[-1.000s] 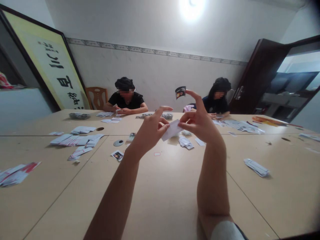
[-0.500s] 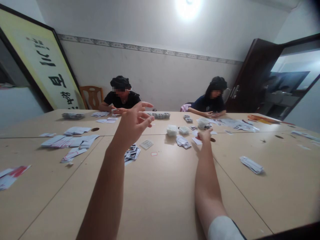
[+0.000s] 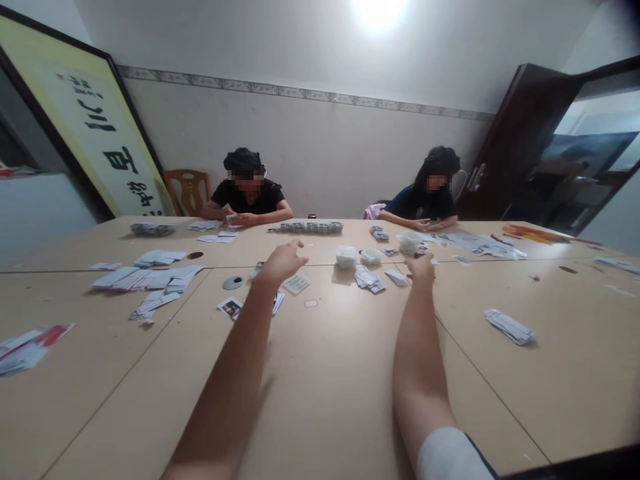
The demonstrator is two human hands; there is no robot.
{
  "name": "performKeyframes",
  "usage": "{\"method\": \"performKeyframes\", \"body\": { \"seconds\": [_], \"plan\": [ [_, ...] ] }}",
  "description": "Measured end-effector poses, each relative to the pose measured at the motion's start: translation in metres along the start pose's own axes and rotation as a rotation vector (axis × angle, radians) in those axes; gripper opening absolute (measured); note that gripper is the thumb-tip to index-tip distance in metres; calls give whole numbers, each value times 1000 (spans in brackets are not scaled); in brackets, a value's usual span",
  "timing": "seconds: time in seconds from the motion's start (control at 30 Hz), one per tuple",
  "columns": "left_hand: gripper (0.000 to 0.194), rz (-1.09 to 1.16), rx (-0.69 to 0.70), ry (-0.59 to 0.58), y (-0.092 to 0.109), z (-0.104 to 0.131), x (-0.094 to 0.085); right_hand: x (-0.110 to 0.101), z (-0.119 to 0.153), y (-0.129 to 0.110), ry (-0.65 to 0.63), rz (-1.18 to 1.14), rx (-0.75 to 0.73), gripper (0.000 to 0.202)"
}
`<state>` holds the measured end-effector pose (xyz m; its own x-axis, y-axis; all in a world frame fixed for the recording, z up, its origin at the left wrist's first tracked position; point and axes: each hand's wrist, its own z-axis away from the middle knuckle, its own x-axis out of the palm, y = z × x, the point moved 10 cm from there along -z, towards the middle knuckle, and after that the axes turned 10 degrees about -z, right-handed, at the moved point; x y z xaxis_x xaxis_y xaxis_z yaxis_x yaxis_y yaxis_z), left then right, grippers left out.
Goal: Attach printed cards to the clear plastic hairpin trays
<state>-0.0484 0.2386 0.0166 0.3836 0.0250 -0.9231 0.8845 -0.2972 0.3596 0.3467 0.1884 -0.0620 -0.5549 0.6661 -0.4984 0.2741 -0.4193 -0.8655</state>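
Observation:
My left hand (image 3: 285, 260) is over the middle of the table, fingers apart and holding nothing. Just right of it lies a pale flat square packet (image 3: 296, 285). Printed photo cards (image 3: 230, 308) lie partly behind my left forearm. My right hand (image 3: 421, 268) reaches far across the table with its fingers curled, close to a clear plastic-wrapped bundle (image 3: 410, 242). Whatever those fingers grip is too small and hidden to make out. To their left are a folded white paper (image 3: 397, 277) and a pile of white cards (image 3: 370, 280).
Two plastic-wrapped stacks (image 3: 346, 257) stand mid-table. White envelopes (image 3: 145, 279) spread at left, and a paper bundle (image 3: 509, 327) lies at right. Two people sit opposite, hands on cards; a row of small packs (image 3: 313, 228) lies along the far edge.
My left hand has come down from its raised position toward the tabletop, uncovering a grey disc and photo cards. My right hand stays near the wrapped bundle, fingers now more curled.

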Motion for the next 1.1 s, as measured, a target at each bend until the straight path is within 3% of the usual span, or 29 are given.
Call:
{"method": "performKeyframes", "body": {
  "seconds": [0.13, 0.2, 0.3, 0.4, 0.47, 0.57, 0.73, 0.83, 1.0, 1.1],
  "plan": [
    [37, -58, -143, -122, -37, -28, 71, -32, 5, -42, 59, -286, -142, 37],
    [39, -55, -195, -133, -49, -31, 96, -46, 16, -70, 71, -422, -265, 35],
    [42, 1, -249, -102, -60, -29, 116, -59, 47, -108, 72, -591, -446, 29],
    [42, 140, -269, -65, -64, -29, 117, -61, 92, -145, 2, -898, -687, 31],
    [42, 281, -260, -48, -62, -30, 108, -51, 119, -162, -100, -1030, -776, 41],
    [45, 554, -217, -26, -48, -31, 79, -26, 149, -180, -314, -1100, -801, 48],
    [45, 1067, -40, -32, 1, -17, 17, 0, 182, -193, -584, -1141, -792, 50],
    [44, 1255, 41, 5, 21, -1, -15, 8, 200, -196, -636, -1069, -805, 46],
    [34, 1473, 153, 62, 33, 25, -48, 11, 220, -196, -619, -1012, -814, 43],
    [46, 1459, 241, 113, 37, 41, -66, 11, 228, -195, -664, -1061, -810, 45]
  ]
}}
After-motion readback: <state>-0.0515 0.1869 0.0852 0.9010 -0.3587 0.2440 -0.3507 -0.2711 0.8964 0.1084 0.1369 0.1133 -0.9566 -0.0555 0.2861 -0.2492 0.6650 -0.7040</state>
